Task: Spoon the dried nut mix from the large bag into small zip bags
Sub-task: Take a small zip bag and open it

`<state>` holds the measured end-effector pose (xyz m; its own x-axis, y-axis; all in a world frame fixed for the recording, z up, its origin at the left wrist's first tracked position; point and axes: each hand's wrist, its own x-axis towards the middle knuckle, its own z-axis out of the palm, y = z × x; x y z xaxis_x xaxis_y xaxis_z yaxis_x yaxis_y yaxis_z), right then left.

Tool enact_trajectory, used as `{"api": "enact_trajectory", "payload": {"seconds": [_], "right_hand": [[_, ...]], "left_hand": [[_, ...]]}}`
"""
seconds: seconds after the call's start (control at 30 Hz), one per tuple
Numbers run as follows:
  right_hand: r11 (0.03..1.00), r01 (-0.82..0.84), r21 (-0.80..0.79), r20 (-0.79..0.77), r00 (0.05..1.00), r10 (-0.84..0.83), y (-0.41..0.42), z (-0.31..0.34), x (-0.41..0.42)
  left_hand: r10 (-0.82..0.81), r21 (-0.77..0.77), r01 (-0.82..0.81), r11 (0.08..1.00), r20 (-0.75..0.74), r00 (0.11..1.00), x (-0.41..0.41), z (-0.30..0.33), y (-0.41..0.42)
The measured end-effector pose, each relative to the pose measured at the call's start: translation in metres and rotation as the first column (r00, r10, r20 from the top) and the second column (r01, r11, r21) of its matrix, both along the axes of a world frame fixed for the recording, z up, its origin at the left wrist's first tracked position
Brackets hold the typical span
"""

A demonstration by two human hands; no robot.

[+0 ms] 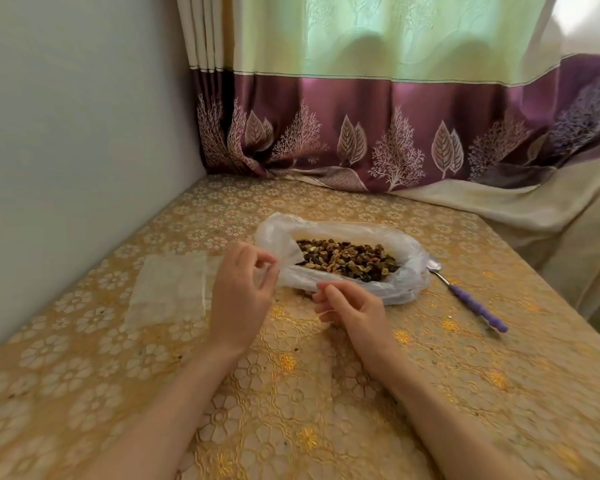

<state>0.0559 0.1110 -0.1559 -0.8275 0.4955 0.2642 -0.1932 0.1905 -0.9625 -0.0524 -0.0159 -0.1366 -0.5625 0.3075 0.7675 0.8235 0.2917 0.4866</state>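
The large bag (343, 258) lies open at the centre of the frame, the nut mix (347, 259) showing. The left hand (239, 292) pinches its near-left rim; the right hand (354, 306) pinches the near edge. Rolling that rim down evenly should ease scooping with the spoon (465, 292), lying untouched right of the bag. Small zip bags (170, 289) lie flat left of the hands.

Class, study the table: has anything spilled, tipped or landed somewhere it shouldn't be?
Nothing stands out. The nut mix sits inside the open large bag, with no loose pieces visible on the tablecloth. The spoon lies flat beside the bag, and the small zip bags lie flat to its left.
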Motion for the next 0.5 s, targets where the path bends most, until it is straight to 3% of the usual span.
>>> {"api": "enact_trajectory", "payload": {"seconds": [0.13, 0.3, 0.5], "right_hand": [[0.996, -0.04, 0.079, -0.03, 0.999, 0.043, -0.003, 0.001, -0.002], [0.994, -0.063, 0.087, -0.02, 0.998, 0.065, -0.006, 0.0, -0.003], [0.991, 0.001, -0.137, 0.033, 0.999, 0.003, 0.003, -0.004, -0.003]], "left_hand": [[0.095, 0.011, -0.094, 0.996, -0.117, 0.989, -0.006, 0.0, -0.008], [-0.034, -0.239, -0.005, 0.971, -0.159, 0.987, 0.01, -0.006, 0.003], [-0.192, -0.371, 0.159, 0.915, -0.054, 0.98, 0.02, -0.014, 0.006]]}}
